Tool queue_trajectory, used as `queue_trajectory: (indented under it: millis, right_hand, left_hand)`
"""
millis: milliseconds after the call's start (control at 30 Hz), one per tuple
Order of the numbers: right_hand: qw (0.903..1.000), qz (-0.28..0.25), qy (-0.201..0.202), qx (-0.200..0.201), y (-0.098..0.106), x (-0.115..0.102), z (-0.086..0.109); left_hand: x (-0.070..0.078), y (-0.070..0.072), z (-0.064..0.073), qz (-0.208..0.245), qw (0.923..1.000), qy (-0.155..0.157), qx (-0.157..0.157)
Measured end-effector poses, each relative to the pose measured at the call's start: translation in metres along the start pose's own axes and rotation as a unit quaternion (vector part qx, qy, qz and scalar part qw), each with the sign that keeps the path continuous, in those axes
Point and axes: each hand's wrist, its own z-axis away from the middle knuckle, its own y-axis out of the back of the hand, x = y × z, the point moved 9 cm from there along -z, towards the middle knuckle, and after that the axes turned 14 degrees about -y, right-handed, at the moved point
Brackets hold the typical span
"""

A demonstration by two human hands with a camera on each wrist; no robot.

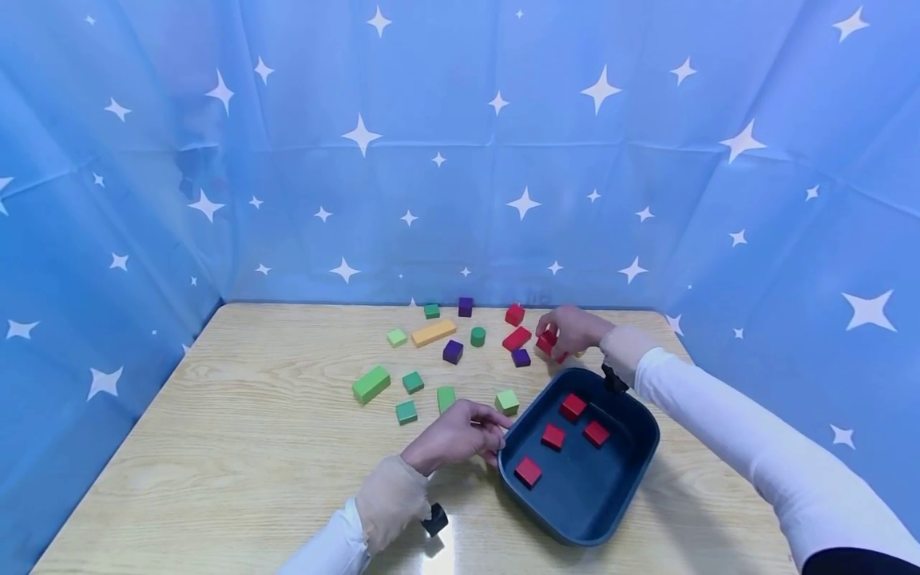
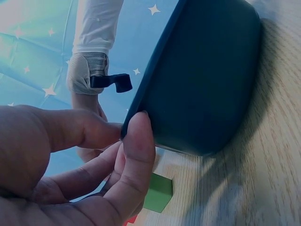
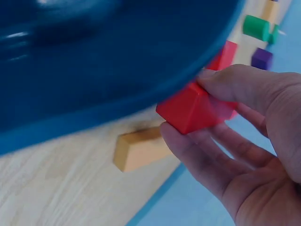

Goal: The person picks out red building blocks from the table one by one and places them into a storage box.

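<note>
A dark blue bin [image 1: 575,527] stands at the front right of the table, with several red blocks [image 1: 528,471] on its floor. My left hand [image 1: 463,435] pinches the bin's left rim between thumb and fingers, plain in the left wrist view, where the bin's outer wall [image 2: 202,80] shows. Beyond the far rim, my right hand [image 1: 571,329] holds a red block [image 3: 188,108] between thumb and fingertips. The bin's edge hides part of this block in the right wrist view. An orange block [image 3: 141,148] lies on the table below that hand.
Left of the right hand are a red bar [image 1: 517,339], a red block [image 1: 514,314] and a purple block [image 1: 521,358]. Several green blocks [image 1: 371,385], a green cylinder [image 1: 477,336] and an orange bar [image 1: 434,332] are scattered across the table. A starry blue curtain [image 1: 460,200] borders the table.
</note>
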Motion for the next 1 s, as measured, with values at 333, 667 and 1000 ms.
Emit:
queue_trajectory:
  millis: [333,667,1000]
  right_hand:
    - [0.9967,-0.059,0.020,0.051,0.034,-0.001,0.028]
    - [0.9935,-0.068,0.048,0.077,0.053,-0.005,0.069]
    - [0.9935,-0.060,0.075,0.062,0.041,-0.018,0.107]
  left_hand:
    - [0.000,0.000,0.001,0.003,1.0000,-0.004,-0.002]
    - [0.000,-0.001,0.001,0.004,1.0000,0.000,-0.001]
    - [0.000,0.000,0.000,0.006,1.0000,0.000,-0.006]
